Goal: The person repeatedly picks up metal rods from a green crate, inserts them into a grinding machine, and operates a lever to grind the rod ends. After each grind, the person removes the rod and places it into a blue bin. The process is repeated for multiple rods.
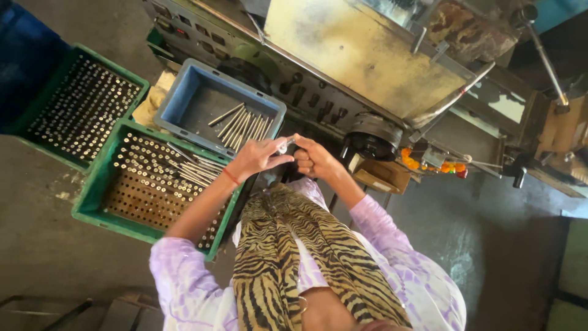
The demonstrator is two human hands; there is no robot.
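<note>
Our striped scarf (288, 257) hung down in front of us. We pinched one thin metal rod (283, 145) between our left hand (257, 156) and right hand (313, 158), above the green crate (92, 196).

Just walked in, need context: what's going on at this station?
A person seated at a machine holds a thin metal rod between both hands, left hand and right hand, close together in front of them. To their left, a blue tray holds a few loose rods. Two green crates hold many rods standing upright in rows, with some lying loose across the nearer one.
</note>
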